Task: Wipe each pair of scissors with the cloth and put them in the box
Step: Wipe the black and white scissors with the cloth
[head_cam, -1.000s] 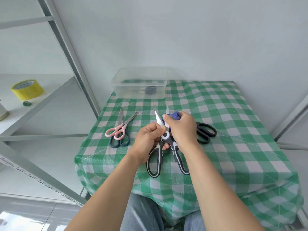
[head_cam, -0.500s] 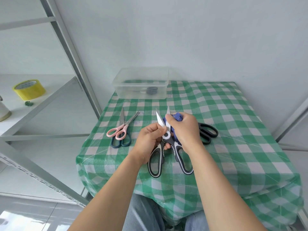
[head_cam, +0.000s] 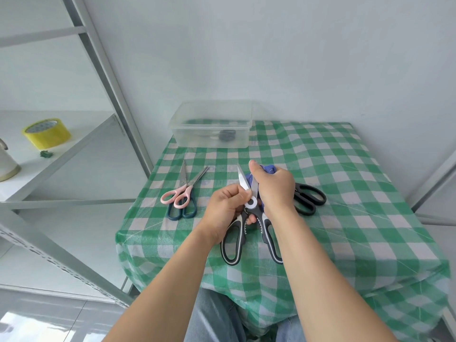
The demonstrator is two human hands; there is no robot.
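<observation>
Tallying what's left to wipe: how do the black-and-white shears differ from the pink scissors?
The black-and-white shears are held in the left hand; the pink scissors lie on the tablecloth across a teal pair. The shears' blades are spread, the right hand holding the blue cloth on one; the pink blades are closed, untouched. The shears' handles look bulkier than the pink ones. Both are outside the box.

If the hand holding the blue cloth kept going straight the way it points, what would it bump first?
Probably the clear box ahead. The right hand with the blue cloth points roughly toward it, though depth is unclear.
</observation>
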